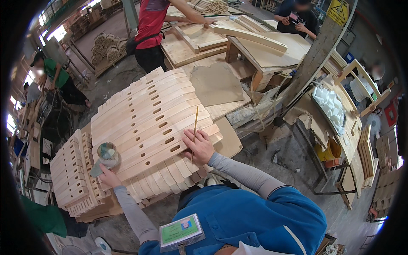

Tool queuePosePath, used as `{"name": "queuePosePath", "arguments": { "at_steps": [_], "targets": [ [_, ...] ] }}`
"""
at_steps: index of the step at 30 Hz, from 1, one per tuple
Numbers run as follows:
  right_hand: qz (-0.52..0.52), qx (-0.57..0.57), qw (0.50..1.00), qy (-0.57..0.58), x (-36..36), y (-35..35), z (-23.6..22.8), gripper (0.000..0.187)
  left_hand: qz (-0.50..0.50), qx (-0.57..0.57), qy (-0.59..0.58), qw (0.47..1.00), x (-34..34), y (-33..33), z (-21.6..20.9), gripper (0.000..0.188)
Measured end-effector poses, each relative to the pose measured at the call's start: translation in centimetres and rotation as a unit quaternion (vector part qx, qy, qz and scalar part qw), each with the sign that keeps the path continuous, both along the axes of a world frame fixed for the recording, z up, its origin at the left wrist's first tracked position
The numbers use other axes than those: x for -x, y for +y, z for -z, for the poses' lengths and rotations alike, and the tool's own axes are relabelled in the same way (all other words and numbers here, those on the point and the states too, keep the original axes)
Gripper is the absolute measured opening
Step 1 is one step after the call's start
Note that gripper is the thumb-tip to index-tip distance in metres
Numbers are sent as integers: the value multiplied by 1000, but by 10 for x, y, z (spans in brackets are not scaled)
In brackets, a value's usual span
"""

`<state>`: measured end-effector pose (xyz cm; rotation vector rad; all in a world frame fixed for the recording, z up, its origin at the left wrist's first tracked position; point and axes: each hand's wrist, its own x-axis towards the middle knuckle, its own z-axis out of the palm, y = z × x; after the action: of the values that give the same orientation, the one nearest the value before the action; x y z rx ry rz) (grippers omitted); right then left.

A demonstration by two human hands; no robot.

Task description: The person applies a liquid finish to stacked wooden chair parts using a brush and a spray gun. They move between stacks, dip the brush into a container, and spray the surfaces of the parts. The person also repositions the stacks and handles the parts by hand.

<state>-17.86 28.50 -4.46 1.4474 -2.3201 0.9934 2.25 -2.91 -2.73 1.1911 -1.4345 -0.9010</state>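
Note:
Pale wooden slats (144, 112) with oval slots lie side by side in a broad stack before me. On the stack's near left part stands a small round jar (108, 155) with something greenish and whitish inside. Beside the jar, my left hand (110, 177) is closed on a flat grey-green scrap (97, 169), whose material I cannot make out. At the stack's right end, my right hand (200, 146) holds a thin stick (196, 123), pointing up between its fingers. That hand rests on the end of the nearest slats, by their slots.
A second stack of slotted slats (70, 174) adjoins on the left. Beyond, a person in red (148, 34) works at a table of wooden parts (193, 40). On the right are a post (316, 55), a tray of white pieces (329, 108) and a yellow bucket (330, 151).

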Motion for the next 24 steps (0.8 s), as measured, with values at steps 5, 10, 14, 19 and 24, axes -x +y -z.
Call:
{"name": "queuePosePath", "arguments": {
  "at_steps": [5, 10, 14, 19, 24],
  "targets": [
    [-5, -9, 1000, -3, -1, 0, -1, 58, -5, -11, -8, 1000, -8, -8, 6, 41],
    [-2, -15, 1000, -2, -1, 2, 1, 57, -4, -9, -3, 1000, -5, -7, 8, 39],
    [-2, -5, 1000, 1, 1, 2, 1, 57, -7, -19, 4, 1000, -4, -8, 9, 37],
    [-2, -7, 1000, -1, 1, 1, 0, 57, 0, -10, 23, 1000, -4, -6, 9, 36],
    [1, -7, 1000, -1, 2, 2, 1, 58, -5, -4, 14, 1000, 0, -2, 7, 36]
  ]
}}
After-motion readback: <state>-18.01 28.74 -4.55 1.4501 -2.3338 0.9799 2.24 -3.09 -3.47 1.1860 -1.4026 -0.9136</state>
